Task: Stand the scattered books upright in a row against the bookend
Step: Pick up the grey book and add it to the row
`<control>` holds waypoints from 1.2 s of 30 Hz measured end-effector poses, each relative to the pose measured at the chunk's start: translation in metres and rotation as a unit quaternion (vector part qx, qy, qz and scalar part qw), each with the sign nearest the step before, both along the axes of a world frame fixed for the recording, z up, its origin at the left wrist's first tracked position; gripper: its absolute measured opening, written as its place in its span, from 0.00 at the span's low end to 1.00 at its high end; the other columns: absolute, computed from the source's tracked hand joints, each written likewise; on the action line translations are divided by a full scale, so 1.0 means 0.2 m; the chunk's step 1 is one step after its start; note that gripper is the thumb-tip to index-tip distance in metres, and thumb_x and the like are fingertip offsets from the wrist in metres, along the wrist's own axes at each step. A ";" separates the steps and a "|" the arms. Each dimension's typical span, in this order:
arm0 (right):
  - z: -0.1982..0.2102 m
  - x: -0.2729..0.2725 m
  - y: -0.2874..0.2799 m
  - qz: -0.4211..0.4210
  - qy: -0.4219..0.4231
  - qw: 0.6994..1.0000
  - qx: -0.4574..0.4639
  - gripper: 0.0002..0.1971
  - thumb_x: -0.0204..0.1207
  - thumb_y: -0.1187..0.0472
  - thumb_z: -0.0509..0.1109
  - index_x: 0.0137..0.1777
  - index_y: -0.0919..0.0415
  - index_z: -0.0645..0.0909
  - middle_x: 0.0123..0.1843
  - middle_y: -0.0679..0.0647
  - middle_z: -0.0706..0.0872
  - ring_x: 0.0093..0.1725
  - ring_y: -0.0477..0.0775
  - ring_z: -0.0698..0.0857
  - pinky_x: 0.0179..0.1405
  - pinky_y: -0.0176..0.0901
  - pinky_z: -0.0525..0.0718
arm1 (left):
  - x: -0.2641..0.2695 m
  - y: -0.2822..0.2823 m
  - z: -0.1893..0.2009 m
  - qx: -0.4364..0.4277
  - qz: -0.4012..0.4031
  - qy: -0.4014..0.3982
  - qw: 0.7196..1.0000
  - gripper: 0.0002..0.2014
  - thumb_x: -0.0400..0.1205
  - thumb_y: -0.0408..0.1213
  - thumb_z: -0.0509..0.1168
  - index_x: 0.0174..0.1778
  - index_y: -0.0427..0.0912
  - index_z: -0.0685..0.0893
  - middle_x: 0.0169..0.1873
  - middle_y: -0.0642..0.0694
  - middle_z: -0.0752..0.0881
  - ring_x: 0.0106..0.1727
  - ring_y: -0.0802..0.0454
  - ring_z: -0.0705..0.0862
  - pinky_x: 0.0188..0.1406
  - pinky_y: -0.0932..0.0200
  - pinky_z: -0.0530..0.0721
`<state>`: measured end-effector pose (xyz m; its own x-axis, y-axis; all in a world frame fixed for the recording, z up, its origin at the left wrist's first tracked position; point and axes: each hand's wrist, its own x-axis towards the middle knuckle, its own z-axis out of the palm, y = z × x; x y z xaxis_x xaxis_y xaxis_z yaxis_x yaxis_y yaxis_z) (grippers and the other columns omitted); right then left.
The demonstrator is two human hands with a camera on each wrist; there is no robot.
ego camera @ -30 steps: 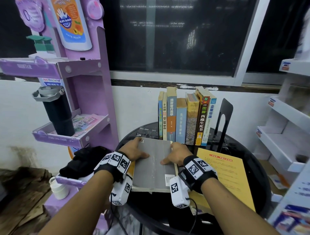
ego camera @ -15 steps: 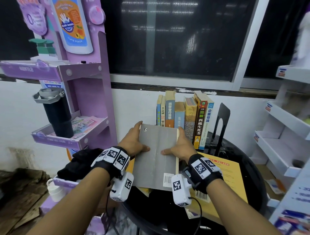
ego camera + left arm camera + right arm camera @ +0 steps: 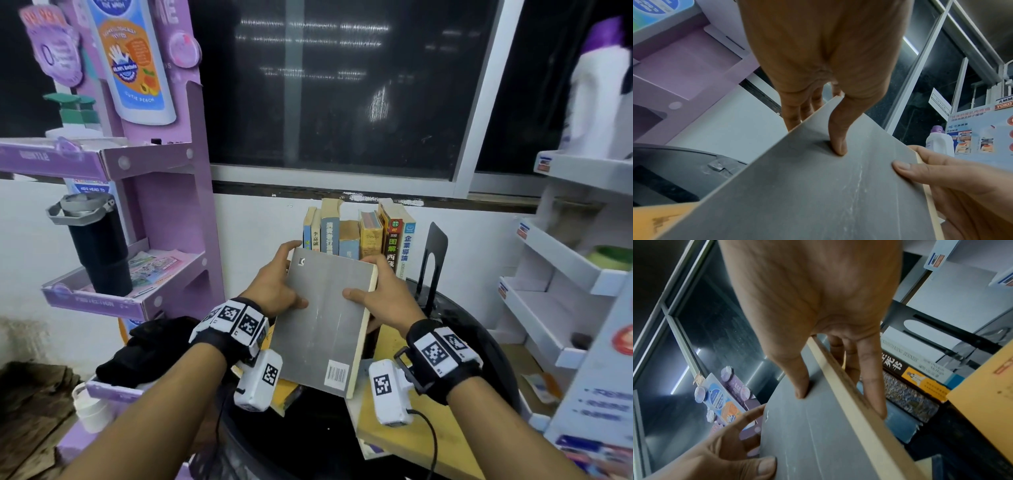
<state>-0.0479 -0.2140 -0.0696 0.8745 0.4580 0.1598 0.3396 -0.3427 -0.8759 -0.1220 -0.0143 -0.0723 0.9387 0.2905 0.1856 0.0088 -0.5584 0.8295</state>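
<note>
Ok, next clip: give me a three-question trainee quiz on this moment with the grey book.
1. True or false: the grey book is held by both the left hand and the right hand.
2. Multiple choice: the black bookend stands at which end of the upright row of books in the head view? A) left B) right C) in the middle
3. Fill in: the book still lying flat on the round black table, below the right wrist, is ___ in colour.

Key: 1 true; 2 B; 3 yellow (the yellow book).
</note>
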 end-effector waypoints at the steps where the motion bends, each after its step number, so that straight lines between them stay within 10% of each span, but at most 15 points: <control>1: 0.01 0.00 -0.02 0.001 0.002 1.000 0.003 0.25 0.73 0.60 0.78 0.63 0.46 0.69 0.56 0.52 0.81 0.46 0.58 0.88 0.23 0.56 0.89 | 0.01 -0.01 0.01 0.001 -0.007 -0.002 1.000 0.52 0.66 0.21 0.77 0.78 0.61 0.58 0.55 0.50 0.76 0.56 0.42 0.83 0.52 0.48 0.86; 21: 0.22 0.05 -0.43 0.060 0.003 0.996 0.062 0.27 0.75 0.70 0.74 0.69 0.44 0.76 0.58 0.50 0.82 0.42 0.61 0.92 0.28 0.59 0.90 | 0.29 -0.37 0.26 0.087 -0.099 -0.042 0.990 0.50 0.67 0.20 0.76 0.75 0.64 0.61 0.60 0.47 0.75 0.57 0.45 0.80 0.55 0.45 0.86; 26: 0.28 0.07 -0.50 0.012 -0.066 0.996 0.050 0.28 0.73 0.70 0.75 0.69 0.46 0.78 0.57 0.51 0.84 0.41 0.60 0.91 0.26 0.60 0.89 | 0.39 -0.45 0.32 0.079 -0.129 -0.042 0.988 0.50 0.69 0.20 0.75 0.78 0.60 0.58 0.62 0.47 0.75 0.55 0.50 0.79 0.47 0.60 0.82; 36: 0.32 0.17 -0.67 -0.061 -0.125 0.990 -0.024 0.25 0.73 0.71 0.73 0.66 0.47 0.80 0.50 0.50 0.88 0.36 0.56 0.90 0.22 0.52 0.89 | 0.61 -0.61 0.31 0.165 -0.037 -0.102 0.980 0.34 0.77 0.34 0.72 0.78 0.47 0.66 0.72 0.45 0.75 0.72 0.47 0.74 0.66 0.59 0.70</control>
<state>-0.0145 -0.3483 -0.0048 0.8599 0.3631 0.3588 0.4968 -0.4339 -0.7516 0.0000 -0.1364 -0.0100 0.8891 0.1147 0.4432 -0.1890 -0.7899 0.5835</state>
